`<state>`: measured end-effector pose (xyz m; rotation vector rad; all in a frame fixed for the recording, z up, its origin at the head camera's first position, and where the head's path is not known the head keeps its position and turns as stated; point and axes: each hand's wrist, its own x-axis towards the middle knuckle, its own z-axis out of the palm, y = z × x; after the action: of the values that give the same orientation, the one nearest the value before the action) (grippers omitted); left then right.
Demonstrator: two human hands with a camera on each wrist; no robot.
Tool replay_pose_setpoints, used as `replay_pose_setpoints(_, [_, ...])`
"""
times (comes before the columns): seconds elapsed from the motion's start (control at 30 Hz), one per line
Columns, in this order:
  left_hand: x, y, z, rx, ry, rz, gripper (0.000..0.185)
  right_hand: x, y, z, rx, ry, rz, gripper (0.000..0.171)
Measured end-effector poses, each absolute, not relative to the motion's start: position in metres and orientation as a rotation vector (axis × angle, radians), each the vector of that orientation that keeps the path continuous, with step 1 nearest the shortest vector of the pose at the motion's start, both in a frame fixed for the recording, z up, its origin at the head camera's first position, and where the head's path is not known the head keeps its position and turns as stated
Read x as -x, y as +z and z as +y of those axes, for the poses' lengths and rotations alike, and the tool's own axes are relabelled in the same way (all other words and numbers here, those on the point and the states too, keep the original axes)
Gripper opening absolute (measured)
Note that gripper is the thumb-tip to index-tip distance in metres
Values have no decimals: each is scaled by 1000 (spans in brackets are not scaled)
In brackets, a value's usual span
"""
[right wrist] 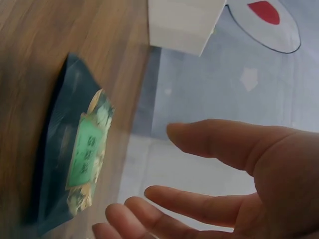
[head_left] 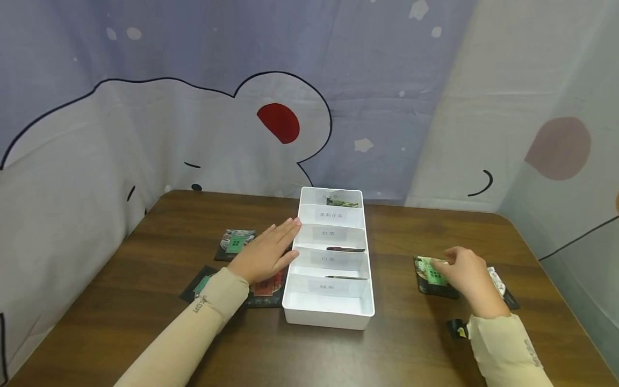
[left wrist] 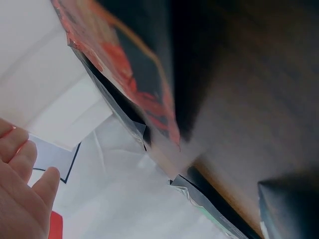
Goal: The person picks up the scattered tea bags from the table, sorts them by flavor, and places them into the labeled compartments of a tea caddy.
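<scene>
Two sleeved forearms reach in from the bottom of the head view onto a brown wooden table (head_left: 159, 258). Between them stands a white divided tray (head_left: 330, 309) with labelled compartments, some holding dark packets on edge. The left hand (head_left: 266, 252) lies flat, fingers straight, over a red-labelled packet (head_left: 267, 288), its fingertips near the tray's left wall. More dark packets lie just left of it. The right hand (head_left: 466, 271) hovers over a green-labelled packet (head_left: 432, 276) well right of the tray; whether it touches the packet cannot be told.

From the left wrist, the left hand's fingers (left wrist: 22, 164) are straight and holding nothing, beside the red-labelled packet (left wrist: 134, 79) and the tray's white wall (left wrist: 45, 89).

From the right wrist, the right hand (right wrist: 239, 184) is spread wide and holding nothing, just above the green-labelled packet (right wrist: 82, 159), which lies flat on the table (right wrist: 55, 40).
</scene>
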<state>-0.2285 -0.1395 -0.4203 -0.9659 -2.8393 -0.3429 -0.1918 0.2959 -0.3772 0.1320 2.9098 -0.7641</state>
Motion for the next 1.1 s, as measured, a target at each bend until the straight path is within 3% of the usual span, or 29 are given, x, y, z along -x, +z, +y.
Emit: replay_pose_setpoints(1.1, [226,-415,-138,947,-355,-2876,70,207,-401,312,-178,-608,2855,68])
